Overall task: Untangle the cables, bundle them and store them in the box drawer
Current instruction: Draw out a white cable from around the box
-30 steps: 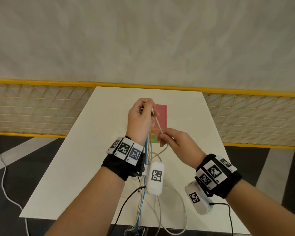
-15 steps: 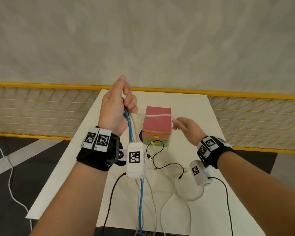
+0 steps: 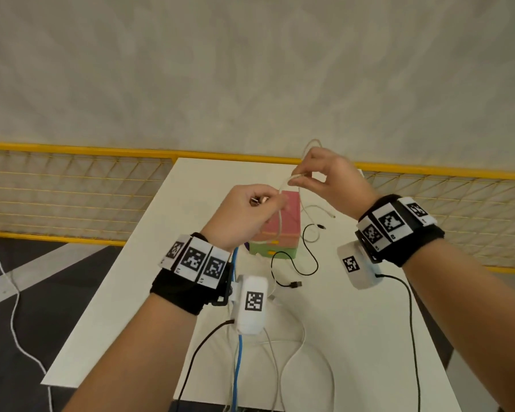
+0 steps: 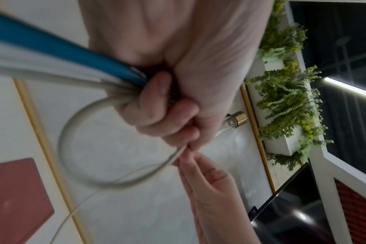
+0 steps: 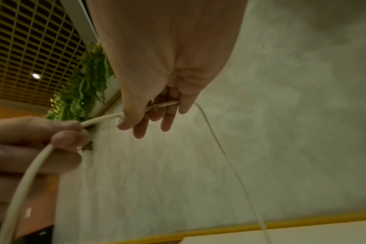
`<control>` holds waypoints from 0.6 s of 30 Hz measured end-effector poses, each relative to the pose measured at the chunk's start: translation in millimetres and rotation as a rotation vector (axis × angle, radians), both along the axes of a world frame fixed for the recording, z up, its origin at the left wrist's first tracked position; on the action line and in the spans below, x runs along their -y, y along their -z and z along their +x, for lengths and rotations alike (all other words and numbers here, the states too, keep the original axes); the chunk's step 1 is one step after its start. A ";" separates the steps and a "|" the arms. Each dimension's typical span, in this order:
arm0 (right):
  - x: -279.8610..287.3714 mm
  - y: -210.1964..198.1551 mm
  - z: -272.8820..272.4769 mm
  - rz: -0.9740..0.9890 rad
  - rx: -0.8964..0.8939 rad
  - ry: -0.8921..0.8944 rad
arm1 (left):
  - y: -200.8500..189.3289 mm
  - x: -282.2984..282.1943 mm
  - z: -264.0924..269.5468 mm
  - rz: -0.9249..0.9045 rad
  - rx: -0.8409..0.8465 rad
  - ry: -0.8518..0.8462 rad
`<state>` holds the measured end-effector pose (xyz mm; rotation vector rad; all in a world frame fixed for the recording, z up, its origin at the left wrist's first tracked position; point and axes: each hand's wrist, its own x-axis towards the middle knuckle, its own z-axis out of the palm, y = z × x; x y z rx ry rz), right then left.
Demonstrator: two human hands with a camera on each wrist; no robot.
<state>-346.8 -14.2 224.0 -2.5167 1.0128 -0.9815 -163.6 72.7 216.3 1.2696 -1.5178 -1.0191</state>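
My left hand (image 3: 252, 209) is raised over the table and grips a bunch of cables: a blue cable (image 4: 52, 44), grey-white ones and a looped white cable (image 4: 73, 128). My right hand (image 3: 324, 179), up and to the right of it, pinches the same white cable (image 5: 102, 119) between thumb and fingers, and the cable's thin free end (image 3: 315, 208) hangs down toward the table. Behind the left hand stands the box drawer (image 3: 280, 233), pink on top and green below. A black cable (image 3: 304, 263) lies loose on the table in front of it.
The white table (image 3: 149, 263) runs to a yellow-framed mesh fence (image 3: 72, 185) at the back and sides. Blue and white cable lengths (image 3: 280, 346) trail over the table's near edge. Another white cord (image 3: 12, 307) lies on the dark floor at left.
My right hand has risen and come in above the box, drawing the white cable into a loop. My left hand has dropped lower and moved right, in front of the box.
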 end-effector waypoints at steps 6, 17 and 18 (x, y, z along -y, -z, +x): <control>12.3 26.8 -38.7 0.208 -0.111 0.143 | 0.8 11.6 26.2 -0.175 -0.101 -0.367; -8.9 16.8 -1.7 0.002 -0.090 -0.009 | 17.1 12.4 -5.8 -0.200 0.335 -0.132; -10.5 13.2 -0.2 -0.025 -0.106 -0.040 | 16.9 15.4 -5.0 -0.211 0.331 -0.155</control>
